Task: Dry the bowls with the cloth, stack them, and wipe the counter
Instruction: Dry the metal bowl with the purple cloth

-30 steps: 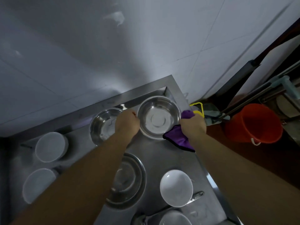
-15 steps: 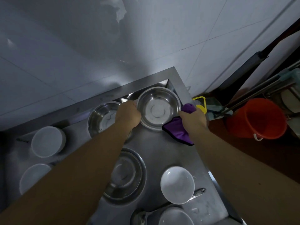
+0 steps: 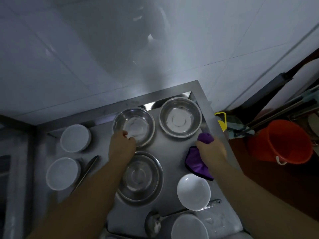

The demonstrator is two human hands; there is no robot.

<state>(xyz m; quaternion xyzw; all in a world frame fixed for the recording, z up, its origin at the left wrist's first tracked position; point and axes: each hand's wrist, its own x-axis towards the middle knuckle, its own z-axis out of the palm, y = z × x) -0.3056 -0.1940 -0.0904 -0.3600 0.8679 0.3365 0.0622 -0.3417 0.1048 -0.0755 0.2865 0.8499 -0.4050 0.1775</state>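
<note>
The left hand [image 3: 122,143] grips the steel bowl [image 3: 134,126] by its rim; the right hand [image 3: 211,150] clutches the purple cloth [image 3: 198,163], and should wipe the bowl's inside next.

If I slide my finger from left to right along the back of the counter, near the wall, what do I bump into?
White bowl → steel bowl that the left hand grips at its rim → second steel bowl in the corner → off the counter, yellow thing → orange bucket.
</note>
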